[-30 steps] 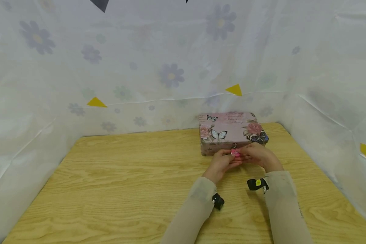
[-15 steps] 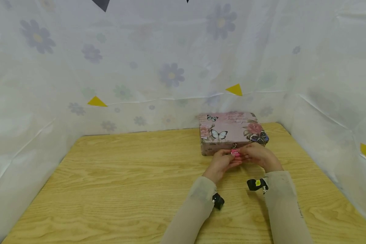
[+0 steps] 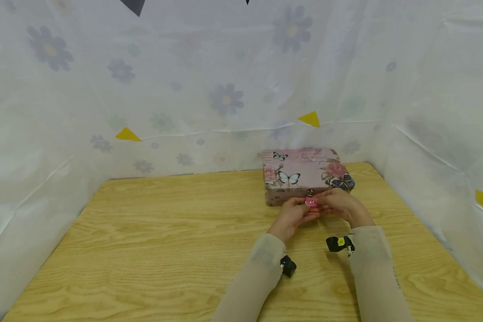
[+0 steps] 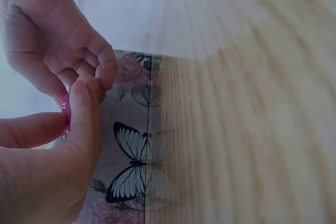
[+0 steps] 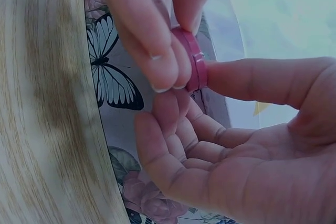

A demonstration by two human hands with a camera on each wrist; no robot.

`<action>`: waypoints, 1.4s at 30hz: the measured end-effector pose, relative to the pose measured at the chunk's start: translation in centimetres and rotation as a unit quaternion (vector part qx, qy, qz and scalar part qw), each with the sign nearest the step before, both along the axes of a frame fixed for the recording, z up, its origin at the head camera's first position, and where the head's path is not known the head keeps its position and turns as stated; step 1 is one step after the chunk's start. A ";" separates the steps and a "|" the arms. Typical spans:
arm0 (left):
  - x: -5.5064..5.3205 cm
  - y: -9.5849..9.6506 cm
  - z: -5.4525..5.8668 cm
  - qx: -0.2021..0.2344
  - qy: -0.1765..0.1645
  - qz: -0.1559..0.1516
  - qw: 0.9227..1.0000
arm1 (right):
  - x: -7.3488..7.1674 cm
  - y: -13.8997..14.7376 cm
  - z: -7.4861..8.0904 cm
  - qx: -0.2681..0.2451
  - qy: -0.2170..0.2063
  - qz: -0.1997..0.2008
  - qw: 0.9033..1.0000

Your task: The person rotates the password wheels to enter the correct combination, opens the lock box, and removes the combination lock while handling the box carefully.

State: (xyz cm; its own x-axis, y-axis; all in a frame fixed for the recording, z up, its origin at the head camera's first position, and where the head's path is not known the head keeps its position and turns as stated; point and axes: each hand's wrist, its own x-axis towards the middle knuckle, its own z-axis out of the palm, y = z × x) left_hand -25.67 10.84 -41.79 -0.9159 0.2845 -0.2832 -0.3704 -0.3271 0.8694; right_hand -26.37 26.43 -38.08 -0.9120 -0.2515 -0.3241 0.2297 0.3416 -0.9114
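A small pink padlock hangs at the metal clasp on the front of a pink box printed with butterflies and roses. My left hand pinches the padlock from the left between thumb and fingers. From the other side my right hand holds it too; in the right wrist view its thumb presses against the padlock's rim. Fingers of both hands meet around it and hide part of it. The box lid is down.
The box stands at the back right of a wood-grain table, close to the white flowered curtain. Yellow triangles stick to the curtain. Black camera mounts sit at both wrists.
Both hands and the box stay in place. The pink padlock shows slightly more of its face between the fingers now.
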 end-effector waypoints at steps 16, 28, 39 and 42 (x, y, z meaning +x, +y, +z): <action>-0.1 0.1 -0.1 0.003 0.000 0.003 1.000 | -0.1 0.0 -0.2 -0.017 -0.012 -0.016 1.000; -0.1 0.0 -0.1 -0.001 -0.002 0.004 1.000 | -0.1 0.0 -0.3 -0.021 -0.016 -0.022 0.999; -0.2 0.0 -0.2 0.006 0.004 -0.003 1.000 | 0.1 0.0 0.0 -0.021 -0.003 -0.006 1.000; -0.2 0.1 -0.2 0.002 0.005 -0.002 1.000 | 0.1 -0.1 0.1 -0.015 -0.006 -0.008 1.000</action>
